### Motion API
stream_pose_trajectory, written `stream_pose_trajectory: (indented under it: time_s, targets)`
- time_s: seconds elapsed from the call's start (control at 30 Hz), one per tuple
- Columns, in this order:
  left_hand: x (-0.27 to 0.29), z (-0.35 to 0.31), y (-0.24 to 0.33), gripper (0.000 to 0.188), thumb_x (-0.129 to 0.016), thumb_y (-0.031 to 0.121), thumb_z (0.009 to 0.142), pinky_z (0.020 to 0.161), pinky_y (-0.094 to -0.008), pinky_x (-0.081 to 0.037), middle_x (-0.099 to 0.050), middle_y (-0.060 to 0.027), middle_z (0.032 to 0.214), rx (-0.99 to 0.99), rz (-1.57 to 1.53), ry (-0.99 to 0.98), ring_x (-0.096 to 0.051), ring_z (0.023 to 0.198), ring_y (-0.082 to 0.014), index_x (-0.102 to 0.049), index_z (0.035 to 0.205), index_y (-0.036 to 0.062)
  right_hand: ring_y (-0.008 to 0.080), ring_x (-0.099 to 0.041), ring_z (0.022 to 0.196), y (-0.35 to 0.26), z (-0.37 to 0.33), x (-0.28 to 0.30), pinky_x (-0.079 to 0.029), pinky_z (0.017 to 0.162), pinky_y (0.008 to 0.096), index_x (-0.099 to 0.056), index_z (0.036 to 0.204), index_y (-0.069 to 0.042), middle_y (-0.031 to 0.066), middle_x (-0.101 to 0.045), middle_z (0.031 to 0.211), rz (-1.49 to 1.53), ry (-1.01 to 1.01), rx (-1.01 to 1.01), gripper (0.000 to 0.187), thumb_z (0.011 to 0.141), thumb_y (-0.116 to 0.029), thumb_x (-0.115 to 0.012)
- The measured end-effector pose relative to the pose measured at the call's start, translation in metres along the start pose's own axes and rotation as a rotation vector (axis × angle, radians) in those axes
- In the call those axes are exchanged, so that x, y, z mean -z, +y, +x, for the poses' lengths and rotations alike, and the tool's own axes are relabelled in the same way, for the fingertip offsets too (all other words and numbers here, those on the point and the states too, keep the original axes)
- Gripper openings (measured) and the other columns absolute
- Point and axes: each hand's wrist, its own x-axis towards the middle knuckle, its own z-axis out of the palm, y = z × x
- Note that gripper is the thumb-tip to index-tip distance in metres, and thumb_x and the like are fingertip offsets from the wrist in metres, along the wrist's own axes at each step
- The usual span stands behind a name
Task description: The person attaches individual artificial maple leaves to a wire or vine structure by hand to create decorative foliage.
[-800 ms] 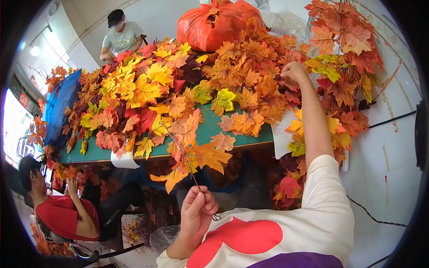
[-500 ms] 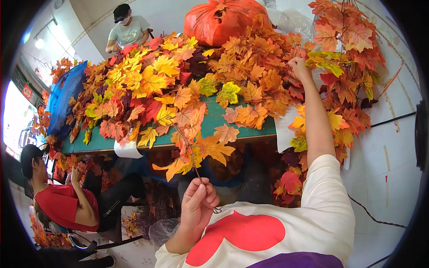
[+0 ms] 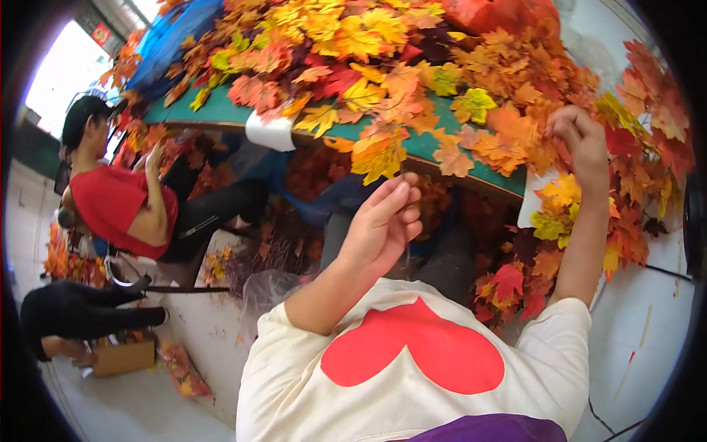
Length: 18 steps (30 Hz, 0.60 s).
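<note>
My left hand [image 3: 384, 225] is closed in a pinch on the thin brown stem of an artificial maple leaf branch [image 3: 379, 156], held in front of the table's near edge. Its yellow and orange leaves point away from me, partly blending with the leaves behind. Further right, my right hand [image 3: 580, 146] reaches over the orange maple leaves [image 3: 508, 136] at the table's right end. Those fingers are curled together at the pile's edge; what they grip, if anything, is hidden.
Heaped leaves cover most of the green table [image 3: 202, 110]. A blue plastic sheet [image 3: 173, 48] lies at far left, a red plastic bag [image 3: 504, 15] at the back. Leaf garlands [image 3: 626, 214] hang at right. A person in red [image 3: 129, 199] sits at left; another person [image 3: 88, 317] bends beside a cardboard box [image 3: 124, 359].
My view has swung left and down. My left hand has lifted the branch closer to the table edge. My right hand has drawn back toward me from the far leaves.
</note>
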Motion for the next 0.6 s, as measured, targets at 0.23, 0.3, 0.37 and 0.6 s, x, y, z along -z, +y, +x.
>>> stream_pose_trajectory:
  time_s: [0.23,0.3,0.37,0.6]
  targets:
    - [0.0,0.002,-0.014,0.012,-0.053,0.013,0.088,0.063,-0.0245,-0.05,-0.059,-0.0025,0.094,-0.136,0.191,0.038,-0.058,0.077,-0.0098,-0.054,0.099,0.0069,0.0107,-0.054,0.056,-0.029,-0.06,-0.125,-0.043,0.048,0.0217,-0.062,0.081,0.0,0.0067,-0.057,0.074,-0.1,-0.212,0.06,0.005,0.079,-0.005,-0.061]
    - [0.006,0.002,-0.021,0.011,-0.052,0.012,0.089,0.066,-0.0243,-0.052,-0.06,-0.0035,0.093,-0.084,0.189,0.017,-0.06,0.079,-0.0112,-0.054,0.097,0.0059,0.0094,-0.056,0.06,-0.029,-0.063,-0.142,-0.045,0.048,0.0207,-0.063,0.083,0.0,0.0062,-0.058,0.075,-0.056,-0.19,0.012,0.006,0.079,-0.004,-0.061]
    - [0.013,0.005,-0.031,0.011,-0.051,0.013,0.089,0.067,-0.0239,-0.052,-0.06,-0.0045,0.09,-0.079,0.132,-0.012,-0.06,0.077,-0.0113,-0.053,0.096,0.0054,0.0078,-0.058,0.065,-0.021,-0.064,-0.157,-0.046,0.052,0.0197,-0.064,0.085,0.0,0.0046,-0.059,0.077,0.139,-0.054,-0.115,0.007,0.08,-0.003,-0.06]
    - [0.022,0.008,-0.039,0.011,-0.051,0.013,0.089,0.069,-0.0253,-0.052,-0.059,-0.0047,0.089,-0.14,0.089,0.069,-0.06,0.077,-0.0125,-0.053,0.098,0.0054,0.0102,-0.06,0.076,0.001,-0.078,-0.168,-0.049,0.071,0.0223,-0.06,0.097,0.003,0.0071,-0.063,0.089,0.389,-0.054,-0.221,0.02,0.078,0.0,-0.061]
